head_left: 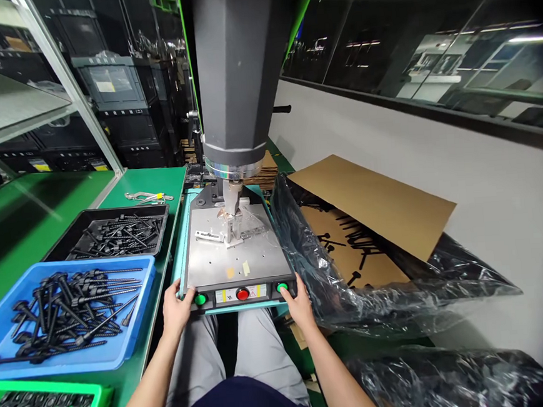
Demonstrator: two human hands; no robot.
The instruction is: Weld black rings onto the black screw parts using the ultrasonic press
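Observation:
A press machine stands in front of me, with a grey column [237, 68] over a metal base plate [238, 262]. Its horn [232, 201] is down on a small part in the fixture [229, 229]. My left hand [177, 309] grips the front left corner of the base, thumb beside the left green button [201, 299]. My right hand [298, 302] rests at the front right corner, thumb on the right green button [282, 287]. A red button [243, 293] sits between them. Neither hand holds a loose part.
On the green bench to my left stand a blue tray [7, 312] of black rods, a black tray [67, 235] of similar parts and a green tray [94, 405]. On my right is a cardboard box [375, 201] lined with a plastic bag [314, 263].

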